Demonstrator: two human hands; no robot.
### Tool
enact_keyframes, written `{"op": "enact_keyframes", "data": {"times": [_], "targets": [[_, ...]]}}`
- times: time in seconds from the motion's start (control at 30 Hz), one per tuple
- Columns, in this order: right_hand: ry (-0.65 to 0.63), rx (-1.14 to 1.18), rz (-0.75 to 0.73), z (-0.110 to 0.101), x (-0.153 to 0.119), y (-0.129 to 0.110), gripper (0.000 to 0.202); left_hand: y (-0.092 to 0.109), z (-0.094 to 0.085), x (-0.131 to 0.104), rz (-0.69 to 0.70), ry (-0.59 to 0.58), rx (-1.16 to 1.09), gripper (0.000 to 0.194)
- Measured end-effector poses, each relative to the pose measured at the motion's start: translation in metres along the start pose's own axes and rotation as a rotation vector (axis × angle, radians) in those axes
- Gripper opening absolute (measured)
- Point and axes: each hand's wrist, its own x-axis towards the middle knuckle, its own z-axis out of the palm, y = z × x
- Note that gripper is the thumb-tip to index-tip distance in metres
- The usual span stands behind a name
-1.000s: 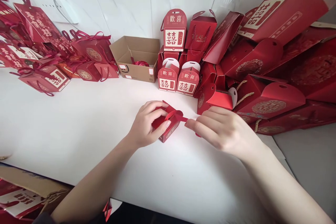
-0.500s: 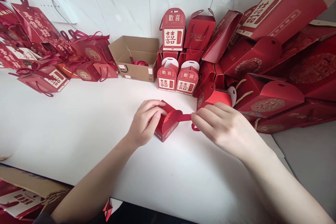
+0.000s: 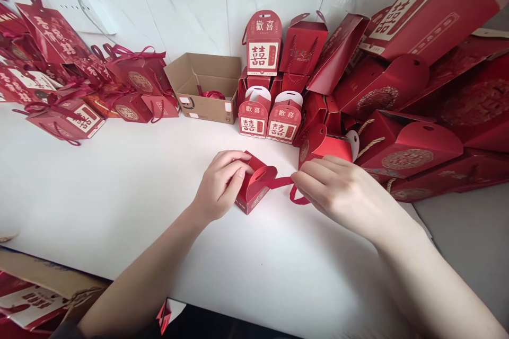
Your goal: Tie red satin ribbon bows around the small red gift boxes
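Observation:
A small red box (image 3: 258, 190) with a rounded, slotted top flap sits on the white table in front of me. My left hand (image 3: 225, 185) grips its left side, fingers curled over the top edge. From the box's flap a red ribbon (image 3: 281, 182) runs to the right. My right hand (image 3: 330, 185) pinches this ribbon between closed fingers, and a loop of it hangs below the fingertips. Just behind my right hand stands another red box (image 3: 332, 144) with a rounded flap.
An open cardboard box (image 3: 210, 110) holding something red stands at the back of the white table (image 3: 119, 196). Red gift boxes (image 3: 252, 124) are stacked behind and right; ribboned ones (image 3: 66, 116) crowd the left. More red packages lie below the table's front-left edge.
The ribbon between the box and my right hand hangs slacker, and its loop below my fingers shows larger. My left hand and the small box are nearly unmoved.

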Motion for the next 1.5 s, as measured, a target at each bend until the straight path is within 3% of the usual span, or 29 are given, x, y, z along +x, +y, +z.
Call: {"op": "enact_keyframes", "data": {"times": [0.4,0.7,0.87,1.03,1.1,1.23,1.4,1.5], "targets": [[0.057,-0.057,0.141,0.008,0.002,-0.004,0.026,-0.001,0.002,-0.001,0.001,0.004,0.022,0.030],[0.076,-0.063,0.133,0.015,0.010,-0.022,0.025,0.005,0.001,0.001,0.000,0.022,0.082,0.016],[0.061,-0.045,0.126,0.018,0.011,-0.025,0.028,0.008,0.002,0.000,-0.080,0.018,-0.011,0.016],[0.038,0.181,0.132,0.019,0.013,-0.025,0.014,0.009,-0.001,0.001,-0.149,0.034,-0.159,0.017],[0.064,0.369,0.196,0.022,0.014,-0.023,0.025,0.010,-0.003,0.002,-0.156,0.043,-0.187,0.019],[0.049,0.639,0.296,0.033,0.014,-0.014,0.020,0.009,-0.004,0.002,-0.102,0.052,-0.082,0.016],[0.032,0.749,0.387,0.031,0.009,0.002,0.009,0.004,-0.002,0.004,-0.078,0.007,0.013,0.013],[-0.168,0.760,0.385,0.023,0.002,0.010,0.009,0.000,-0.003,0.004,-0.127,-0.043,0.019,0.035]]}}
